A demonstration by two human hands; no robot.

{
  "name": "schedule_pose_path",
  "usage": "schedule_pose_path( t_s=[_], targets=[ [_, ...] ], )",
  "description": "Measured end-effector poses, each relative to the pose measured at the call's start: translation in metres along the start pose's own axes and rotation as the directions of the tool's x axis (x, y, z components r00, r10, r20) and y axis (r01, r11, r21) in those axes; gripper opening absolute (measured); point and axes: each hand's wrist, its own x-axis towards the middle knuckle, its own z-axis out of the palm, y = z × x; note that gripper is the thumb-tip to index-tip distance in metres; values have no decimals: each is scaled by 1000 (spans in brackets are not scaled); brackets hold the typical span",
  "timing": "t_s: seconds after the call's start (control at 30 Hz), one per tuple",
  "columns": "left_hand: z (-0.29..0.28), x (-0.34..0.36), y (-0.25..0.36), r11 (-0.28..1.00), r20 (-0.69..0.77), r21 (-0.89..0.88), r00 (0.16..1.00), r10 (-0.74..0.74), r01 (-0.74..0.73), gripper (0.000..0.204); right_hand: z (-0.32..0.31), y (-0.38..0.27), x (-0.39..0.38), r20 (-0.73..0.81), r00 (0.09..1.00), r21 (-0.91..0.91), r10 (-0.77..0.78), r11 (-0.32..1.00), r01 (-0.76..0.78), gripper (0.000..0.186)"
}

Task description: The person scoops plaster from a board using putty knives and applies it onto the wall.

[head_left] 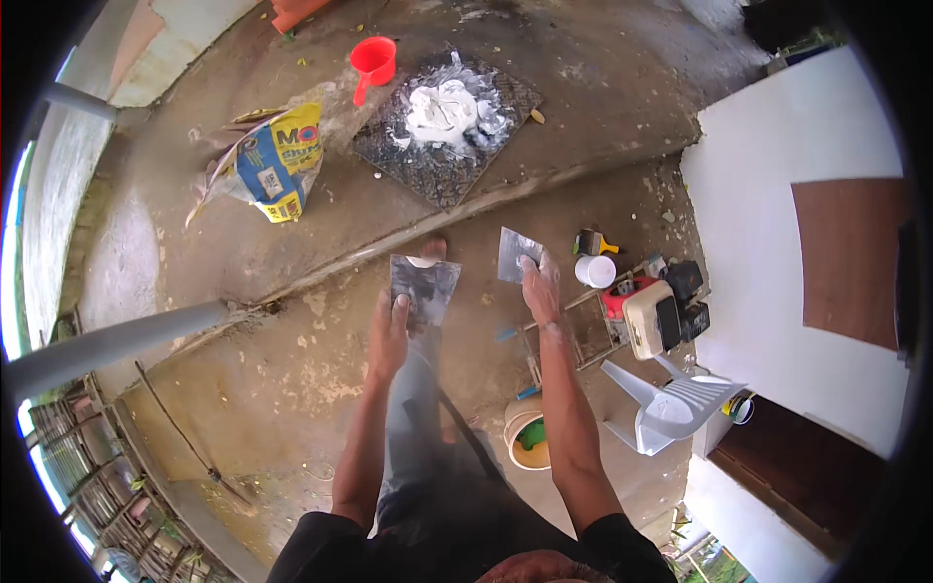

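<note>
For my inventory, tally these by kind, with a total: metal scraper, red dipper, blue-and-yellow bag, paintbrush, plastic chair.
Metal scrapers: 2
Red dipper: 1
Blue-and-yellow bag: 1
Paintbrush: 1
Plastic chair: 1
Total: 6

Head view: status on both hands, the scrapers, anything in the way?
Left hand gripping one scraper. Right hand gripping second scraper. White paste heaped on dark mat. Step edge between hands and mat.
</note>
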Motion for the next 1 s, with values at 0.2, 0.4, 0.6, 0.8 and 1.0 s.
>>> schedule_pose_path(
  t_s=[0.2,0.4,0.6,0.8,1.0],
  targets=[
    [-13,182,39,986,-163,-114,977,-138,121,33,153,-32,245,168,904,-278,-394,861,427,31],
    [-40,277,15,955,-307,-125,905,-294,267,36,274,7,426,240,820,-480,-520,670,566,32],
    [-58,303,-16,920,-348,61,872,-344,387,37,327,-11,475,349,836,-487,-424,680,548,29],
    [-50,317,-11,905,-290,-97,858,-424,414,30,316,-18,453,619,519,-458,-589,266,848,19],
    [-45,327,1,888,-251,-171,853,-458,427,28,277,1,447,800,319,-395,-508,-48,917,16]
  ],
)
